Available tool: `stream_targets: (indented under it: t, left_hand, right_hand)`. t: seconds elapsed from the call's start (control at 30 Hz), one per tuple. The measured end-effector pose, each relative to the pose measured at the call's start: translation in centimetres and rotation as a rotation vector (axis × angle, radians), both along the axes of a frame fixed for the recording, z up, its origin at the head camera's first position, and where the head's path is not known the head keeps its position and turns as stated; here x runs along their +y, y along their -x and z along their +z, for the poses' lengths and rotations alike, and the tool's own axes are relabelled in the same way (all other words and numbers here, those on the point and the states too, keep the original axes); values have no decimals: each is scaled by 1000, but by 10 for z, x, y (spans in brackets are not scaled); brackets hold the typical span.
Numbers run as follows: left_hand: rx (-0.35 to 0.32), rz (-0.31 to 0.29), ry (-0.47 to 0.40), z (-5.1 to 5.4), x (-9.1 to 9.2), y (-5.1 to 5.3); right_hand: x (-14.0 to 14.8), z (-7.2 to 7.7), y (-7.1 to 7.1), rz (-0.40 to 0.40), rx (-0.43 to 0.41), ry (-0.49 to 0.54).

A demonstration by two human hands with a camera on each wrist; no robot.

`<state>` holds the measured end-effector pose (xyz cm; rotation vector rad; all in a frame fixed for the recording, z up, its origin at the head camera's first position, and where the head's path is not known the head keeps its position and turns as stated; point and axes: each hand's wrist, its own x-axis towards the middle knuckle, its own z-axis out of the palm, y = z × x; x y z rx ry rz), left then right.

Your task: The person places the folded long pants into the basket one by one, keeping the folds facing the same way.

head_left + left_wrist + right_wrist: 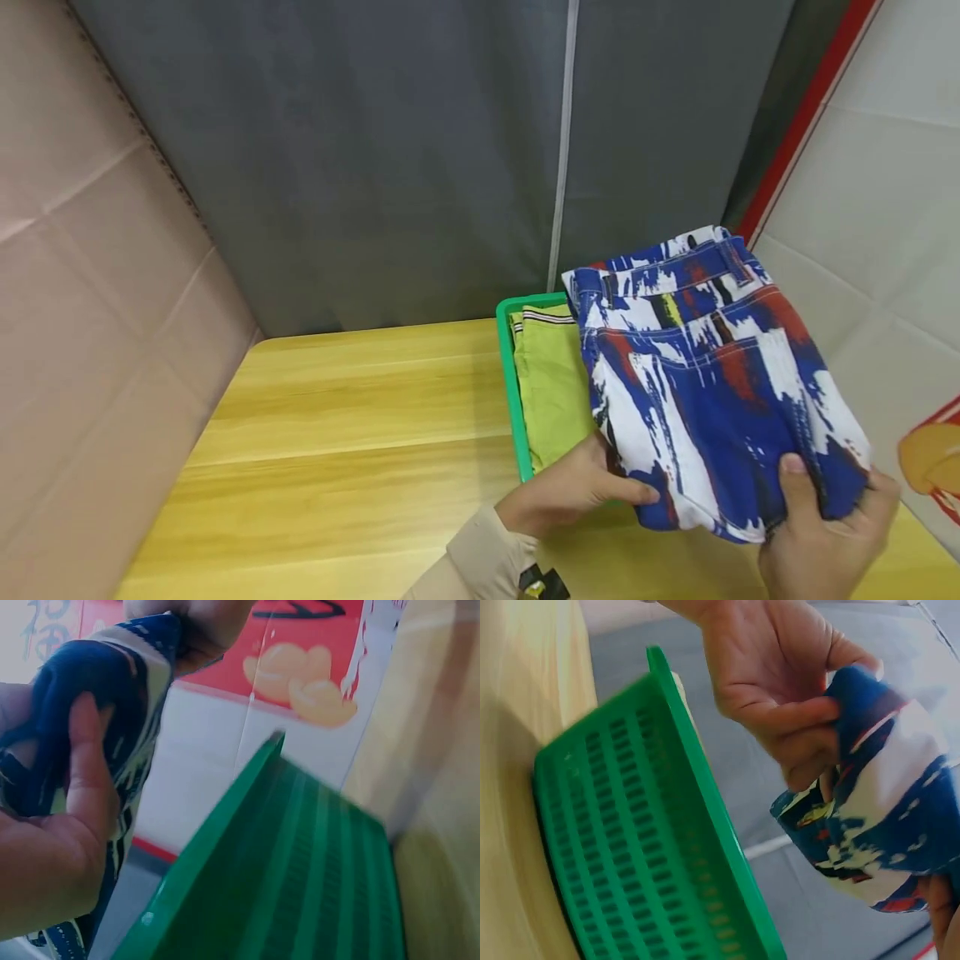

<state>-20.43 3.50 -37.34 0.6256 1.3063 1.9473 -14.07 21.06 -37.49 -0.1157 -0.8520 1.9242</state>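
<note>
A folded pair of blue, white and red patterned shorts (705, 400) hangs between my two hands, its waistband pointing away from me. With my left hand (577, 487) I hold its lower left side, thumb on top. My right hand (828, 533) grips the lower right corner, the thumb pressed on the cloth and the fingers underneath. The shorts are above the right part of a green plastic basket (514, 400) and hide much of it. Inside the basket lies a folded yellow-green garment (551, 387) with a striped band.
The basket stands on a wooden table (337, 442), whose boards stretch out to the left. A dark grey curtain (375, 167) rises behind the table. Pale panels flank it, the right panel (870, 208) edged in red.
</note>
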Motion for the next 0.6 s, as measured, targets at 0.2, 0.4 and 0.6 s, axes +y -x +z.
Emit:
stream_targets:
  t: [0.2, 0.4, 0.6]
  left_hand:
    - [42, 55, 78, -1, -17, 13]
    - [89, 87, 172, 2, -33, 29]
    - [110, 80, 244, -3, -42, 42]
  right_hand:
    - [-5, -11, 13, 267, 107, -13]
    - [-12, -13, 23, 359, -107, -105]
    - [-7, -20, 27, 452, -415, -290]
